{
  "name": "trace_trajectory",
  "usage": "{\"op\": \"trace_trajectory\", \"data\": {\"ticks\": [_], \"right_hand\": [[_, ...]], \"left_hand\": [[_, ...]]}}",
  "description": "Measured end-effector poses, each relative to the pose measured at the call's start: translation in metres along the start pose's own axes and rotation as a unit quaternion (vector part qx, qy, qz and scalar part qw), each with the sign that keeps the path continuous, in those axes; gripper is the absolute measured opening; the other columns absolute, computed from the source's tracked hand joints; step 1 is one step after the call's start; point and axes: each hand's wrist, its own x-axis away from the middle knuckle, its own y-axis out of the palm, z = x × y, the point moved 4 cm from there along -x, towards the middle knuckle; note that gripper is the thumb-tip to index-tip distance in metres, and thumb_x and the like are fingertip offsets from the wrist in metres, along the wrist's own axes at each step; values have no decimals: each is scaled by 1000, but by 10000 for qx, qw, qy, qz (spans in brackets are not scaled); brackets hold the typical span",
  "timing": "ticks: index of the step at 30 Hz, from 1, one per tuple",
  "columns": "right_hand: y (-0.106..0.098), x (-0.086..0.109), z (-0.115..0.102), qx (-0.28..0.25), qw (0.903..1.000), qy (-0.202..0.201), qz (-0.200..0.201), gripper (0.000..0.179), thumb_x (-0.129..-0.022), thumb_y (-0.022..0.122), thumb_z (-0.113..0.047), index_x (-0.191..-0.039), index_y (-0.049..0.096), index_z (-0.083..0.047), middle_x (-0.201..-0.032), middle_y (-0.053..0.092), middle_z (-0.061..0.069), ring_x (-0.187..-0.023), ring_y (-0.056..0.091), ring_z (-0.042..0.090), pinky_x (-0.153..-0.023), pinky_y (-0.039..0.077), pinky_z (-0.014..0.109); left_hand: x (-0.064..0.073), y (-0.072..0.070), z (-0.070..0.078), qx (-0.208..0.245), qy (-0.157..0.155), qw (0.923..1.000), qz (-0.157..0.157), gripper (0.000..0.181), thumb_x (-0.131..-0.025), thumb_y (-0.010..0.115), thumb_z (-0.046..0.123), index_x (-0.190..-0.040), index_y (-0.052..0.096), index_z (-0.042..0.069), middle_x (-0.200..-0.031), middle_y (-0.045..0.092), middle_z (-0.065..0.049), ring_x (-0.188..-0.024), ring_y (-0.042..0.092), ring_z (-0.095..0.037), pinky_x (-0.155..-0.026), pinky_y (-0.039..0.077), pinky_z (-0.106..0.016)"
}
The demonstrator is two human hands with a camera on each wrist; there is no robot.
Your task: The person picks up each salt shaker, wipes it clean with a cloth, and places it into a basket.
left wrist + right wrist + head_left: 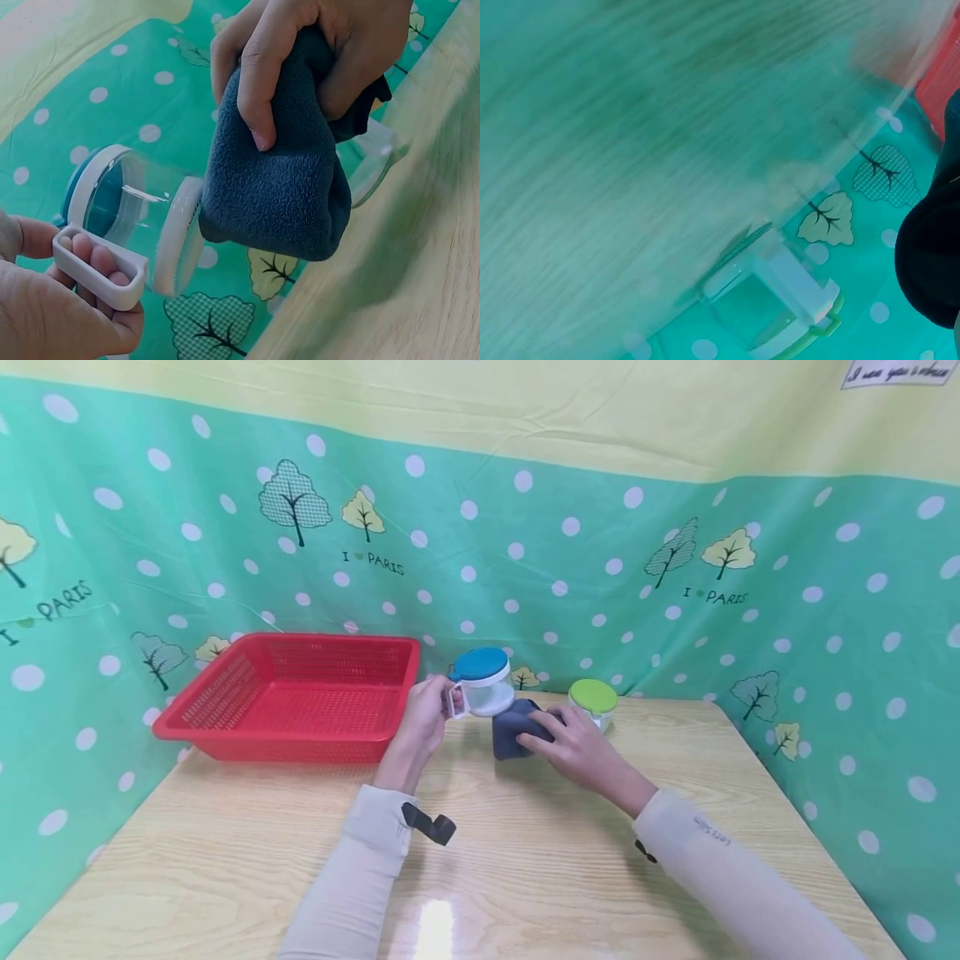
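Note:
A clear jar with a blue lid (487, 695) and a white handle is held up off the table by my left hand (427, 710), whose fingers curl through and around the handle (101, 274). My right hand (579, 745) grips a folded dark blue cloth (512, 733). In the left wrist view the cloth (277, 195) meets the jar's white base rim (178, 236). Behind the right hand stands a second jar with a green lid (594, 697), partly covered by that hand; the right wrist view shows this jar (780, 289) with its handle.
A red plastic basket (288, 747) with perforated walls stands at the back left of the wooden table (525, 877). A green and yellow patterned curtain (517, 552) hangs behind and along the sides. In the right wrist view a dark shape (930, 255) covers part of the right edge.

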Motion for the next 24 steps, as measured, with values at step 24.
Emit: {"op": "trace_trajectory", "data": {"ticks": [24], "right_hand": [[12,4,26,286,9987,407,-76,44,-74,86,-5,-115,75,-19,-115,69,20,-89,63,40,-69,56,48]], "left_hand": [[0,-1,3,14,-204,9991,-376,18,-92,45,2,-74,48,6,-73,48,-5,-66,48,-15,-66,43,-26]]}}
